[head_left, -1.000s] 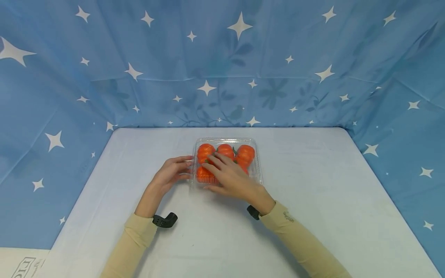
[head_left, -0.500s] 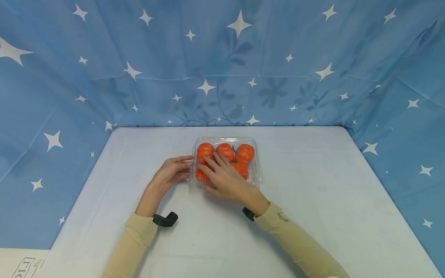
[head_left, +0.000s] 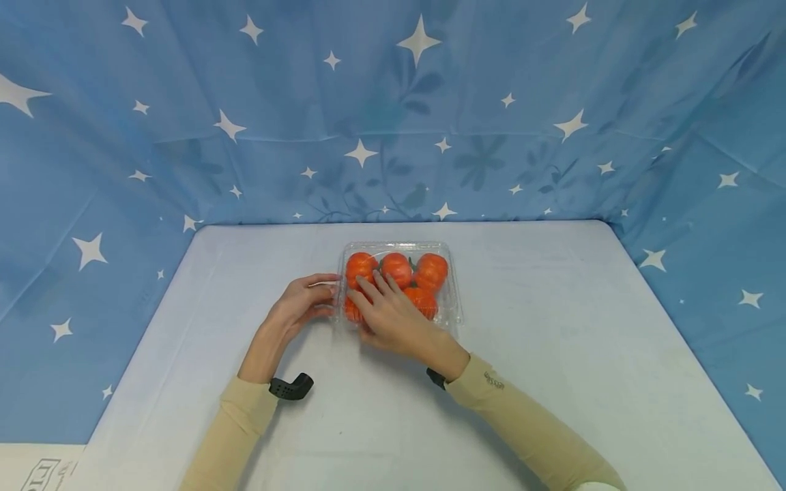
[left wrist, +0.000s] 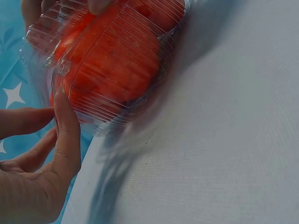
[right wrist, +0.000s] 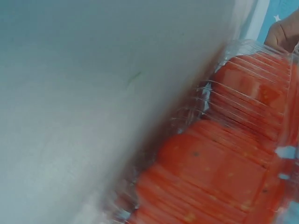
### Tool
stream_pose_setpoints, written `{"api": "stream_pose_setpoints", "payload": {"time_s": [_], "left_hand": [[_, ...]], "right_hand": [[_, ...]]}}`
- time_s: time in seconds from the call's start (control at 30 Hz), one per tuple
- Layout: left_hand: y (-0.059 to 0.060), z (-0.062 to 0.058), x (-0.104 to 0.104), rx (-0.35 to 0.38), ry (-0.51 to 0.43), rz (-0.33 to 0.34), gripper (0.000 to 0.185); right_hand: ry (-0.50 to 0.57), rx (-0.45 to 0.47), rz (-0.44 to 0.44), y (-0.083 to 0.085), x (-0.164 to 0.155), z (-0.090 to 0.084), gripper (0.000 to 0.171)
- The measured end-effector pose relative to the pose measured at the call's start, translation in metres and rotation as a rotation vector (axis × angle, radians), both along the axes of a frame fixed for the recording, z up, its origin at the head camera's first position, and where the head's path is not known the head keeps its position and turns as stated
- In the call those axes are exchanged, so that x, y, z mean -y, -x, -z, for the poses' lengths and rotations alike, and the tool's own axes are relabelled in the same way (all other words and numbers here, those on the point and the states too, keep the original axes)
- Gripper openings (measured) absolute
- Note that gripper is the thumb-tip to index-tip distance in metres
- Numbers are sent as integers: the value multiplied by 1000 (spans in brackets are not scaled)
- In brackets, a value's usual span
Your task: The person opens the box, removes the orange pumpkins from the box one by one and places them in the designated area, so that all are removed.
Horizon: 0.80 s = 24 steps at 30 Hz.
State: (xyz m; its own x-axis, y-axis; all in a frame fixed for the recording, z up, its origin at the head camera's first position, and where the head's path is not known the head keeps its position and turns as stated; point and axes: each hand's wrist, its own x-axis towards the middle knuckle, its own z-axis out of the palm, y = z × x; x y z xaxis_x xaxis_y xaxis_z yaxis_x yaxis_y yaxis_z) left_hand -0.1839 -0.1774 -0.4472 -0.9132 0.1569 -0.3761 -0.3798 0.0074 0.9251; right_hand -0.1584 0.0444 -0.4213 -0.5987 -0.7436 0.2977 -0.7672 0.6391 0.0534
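A clear plastic container [head_left: 453, 300] of red-orange ribbed tomatoes [head_left: 431, 271] sits toward the far side of the table. At its left edge my left hand [head_left: 296, 307] pinches the rim between thumb and finger; the left wrist view shows the thumb [left wrist: 67, 126] against the plastic. My right hand [head_left: 399, 320] lies over the near left part of the container with its fingers spread above the tomatoes and its thumb by the front wall. Part of the front row is hidden beneath it. In the right wrist view, tomatoes [right wrist: 215, 168] show through the ribbed plastic wall.
The table [head_left: 552, 354] has a white cover. A blue star-patterned curtain [head_left: 393, 102] hangs behind it and along both sides. Pale printed material [head_left: 43, 467] shows at the lower left. A dark band [head_left: 291, 387] is on the left wrist.
My right hand has shifted slightly left and toward me over the container, uncovering more of the front right tomato. My left hand stays at the left rim.
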Motion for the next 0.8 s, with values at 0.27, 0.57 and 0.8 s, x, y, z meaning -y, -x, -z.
{"api": "stream_pose_setpoints", "payload": {"time_s": [0.27, 0.57, 0.8], "left_hand": [[0, 0, -4, -12, 20, 5, 40], [1, 2, -7, -24, 19, -19, 42], [2, 5, -10, -37, 39, -29, 43]], "right_hand": [[182, 1, -21, 3, -5, -3, 53], [186, 0, -16, 3, -5, -4, 52], [145, 28, -16, 2, -4, -5, 56]]}}
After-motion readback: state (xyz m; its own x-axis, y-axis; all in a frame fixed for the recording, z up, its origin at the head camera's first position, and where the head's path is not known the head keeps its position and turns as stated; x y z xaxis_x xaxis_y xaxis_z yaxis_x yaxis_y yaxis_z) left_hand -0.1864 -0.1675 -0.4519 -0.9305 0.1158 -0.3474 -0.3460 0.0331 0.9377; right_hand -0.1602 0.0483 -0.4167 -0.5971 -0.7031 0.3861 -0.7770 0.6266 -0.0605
